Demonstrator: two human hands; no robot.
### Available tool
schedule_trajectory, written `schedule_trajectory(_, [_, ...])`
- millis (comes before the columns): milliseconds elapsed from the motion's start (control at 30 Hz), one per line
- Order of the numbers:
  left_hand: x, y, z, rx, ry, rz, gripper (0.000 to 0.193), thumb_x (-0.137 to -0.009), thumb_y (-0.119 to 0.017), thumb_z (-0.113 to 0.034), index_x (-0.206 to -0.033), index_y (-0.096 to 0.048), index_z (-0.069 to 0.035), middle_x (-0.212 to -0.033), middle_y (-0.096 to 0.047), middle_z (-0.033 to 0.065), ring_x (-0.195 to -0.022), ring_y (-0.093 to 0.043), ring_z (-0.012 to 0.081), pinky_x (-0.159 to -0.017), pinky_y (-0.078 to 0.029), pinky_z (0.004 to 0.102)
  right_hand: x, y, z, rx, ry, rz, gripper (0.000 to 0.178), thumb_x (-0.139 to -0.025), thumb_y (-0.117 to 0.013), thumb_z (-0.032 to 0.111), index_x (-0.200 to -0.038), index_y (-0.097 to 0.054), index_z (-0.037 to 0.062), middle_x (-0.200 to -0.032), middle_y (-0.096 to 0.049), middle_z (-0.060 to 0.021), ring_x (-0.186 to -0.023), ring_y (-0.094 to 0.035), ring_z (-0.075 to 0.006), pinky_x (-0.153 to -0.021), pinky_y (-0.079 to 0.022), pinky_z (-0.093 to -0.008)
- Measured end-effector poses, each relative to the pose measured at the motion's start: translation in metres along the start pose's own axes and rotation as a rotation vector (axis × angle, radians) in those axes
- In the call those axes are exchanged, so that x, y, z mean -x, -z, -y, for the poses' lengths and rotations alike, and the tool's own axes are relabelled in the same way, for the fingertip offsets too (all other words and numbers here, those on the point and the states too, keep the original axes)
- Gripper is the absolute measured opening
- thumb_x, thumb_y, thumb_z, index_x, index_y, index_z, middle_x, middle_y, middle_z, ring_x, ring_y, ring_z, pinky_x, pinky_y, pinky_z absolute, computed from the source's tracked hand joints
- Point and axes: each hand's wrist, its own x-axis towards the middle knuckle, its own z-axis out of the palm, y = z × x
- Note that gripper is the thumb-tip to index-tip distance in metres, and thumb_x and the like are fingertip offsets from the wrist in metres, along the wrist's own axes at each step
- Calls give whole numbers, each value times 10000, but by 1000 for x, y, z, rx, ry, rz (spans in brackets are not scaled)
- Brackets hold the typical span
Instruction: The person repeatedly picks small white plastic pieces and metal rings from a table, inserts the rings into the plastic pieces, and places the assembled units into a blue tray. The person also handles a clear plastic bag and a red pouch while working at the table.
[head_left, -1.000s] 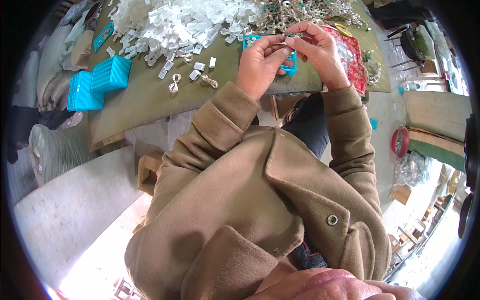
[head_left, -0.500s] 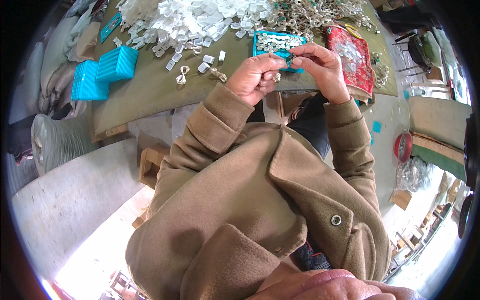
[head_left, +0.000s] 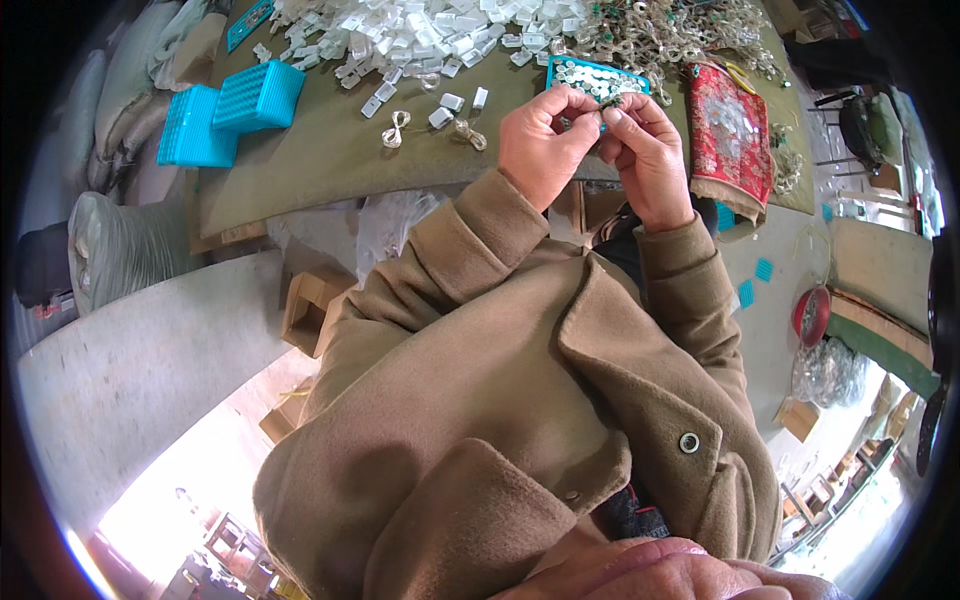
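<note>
Both hands meet over the table's near edge, in front of a blue tray (head_left: 551, 72) of round whitish pieces. Thumb and fingers of my left hand (head_left: 545, 145) pinch a small dark green piece (head_left: 609, 102). On its other side my right hand (head_left: 652, 155) grips the same piece, its thumb close to the left thumb. Fingers cover most of the piece, so its exact kind is hidden. To the left lie two tied cable bundles, a pale one (head_left: 396, 130) and a browner one (head_left: 469, 134), beside a few white plastic housings (head_left: 441, 117).
White plastic housings (head_left: 430, 40) are heaped at the back, with tangled cable bundles (head_left: 680, 35) to their right. A red patterned cloth (head_left: 757, 150) bearing clear pieces hangs over the table's edge near yellow-handled scissors (head_left: 740, 78). Blue ridged trays (head_left: 262, 97) stand at the left.
The view has shifted, so the table things sit further right and higher. My hands have drawn closer together around the small piece. The cable coil beneath my left fingers no longer shows.
</note>
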Motion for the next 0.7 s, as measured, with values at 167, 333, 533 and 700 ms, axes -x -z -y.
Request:
schedule_trajectory(167, [-10,13,-5,141,156,156,99,-915,-646,-89,-993,-675,-35,-798,-646,-54,-642,-506,2,-520,-397,170,2,-4,-4,-159,-20,30,90,-949,-612,39,-1021,-582,82,-867,-614,-2,-715,-604,-88,-600,-498,-223])
schedule_trajectory(333, [-22,49,-10,-104,378,375,185,-921,-671,-163,-1086,-724,-96,-935,-718,-24,-662,-576,13,-527,-443,184,2,1,1,-151,-3,-46,75,-963,-588,40,-1025,-563,74,-875,-629,-27,-800,-668,-133,-668,-577,-263])
schedule_trajectory(533, [-88,104,17,-1080,-248,-191,236,-859,-671,-192,-1070,-720,-97,-945,-721,99,-796,-689,261,-705,-550,384,1,2,-6,-50,5,14,55,-947,-605,34,-976,-570,66,-839,-604,-15,-669,-593,-97,-591,-507,-250])
schedule_trajectory(700, [-114,115,39,-1391,-195,-132,177,-830,-671,-187,-980,-713,-103,-980,-699,118,-923,-659,327,-787,-537,423,5,-1,-7,49,-19,29,63,-935,-629,58,-944,-572,82,-804,-593,13,-635,-535,-61,-548,-430,-217])
